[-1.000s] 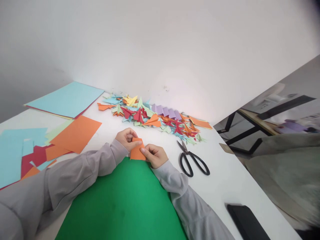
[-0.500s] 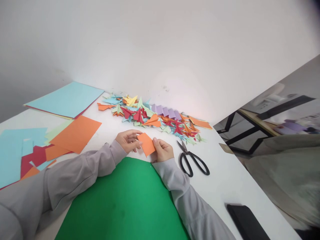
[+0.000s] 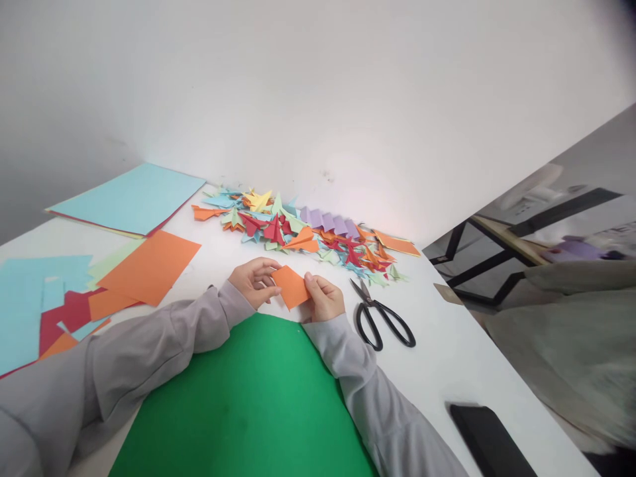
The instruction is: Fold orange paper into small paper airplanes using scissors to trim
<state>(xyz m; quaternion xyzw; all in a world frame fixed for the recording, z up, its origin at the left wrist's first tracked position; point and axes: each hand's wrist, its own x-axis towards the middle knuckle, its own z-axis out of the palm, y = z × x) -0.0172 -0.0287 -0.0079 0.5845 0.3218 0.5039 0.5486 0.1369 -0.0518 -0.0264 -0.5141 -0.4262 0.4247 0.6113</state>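
A small folded orange paper [image 3: 292, 286] is held between both hands just above the white table [image 3: 447, 358], tilted like a diamond. My left hand [image 3: 255, 281] pinches its left corner with thumb and fingers. My right hand [image 3: 324, 298] grips its right edge, thumb on top. Both wrists rest at the far edge of a large green sheet [image 3: 248, 404] that lies in front of me. Grey sleeves cover both arms.
Black scissors [image 3: 380, 316] lie just right of my right hand. A pile of folded coloured paper shapes [image 3: 308, 235] runs along the wall. Orange [image 3: 149, 265], blue [image 3: 129, 197] and red sheets lie at the left. A black phone [image 3: 489, 440] sits near the right table edge.
The orange paper has been lifted off the green sheet's edge and turned from upright to a tilted diamond. My right hand shifted right to its edge; my left hand loosened to a corner pinch.
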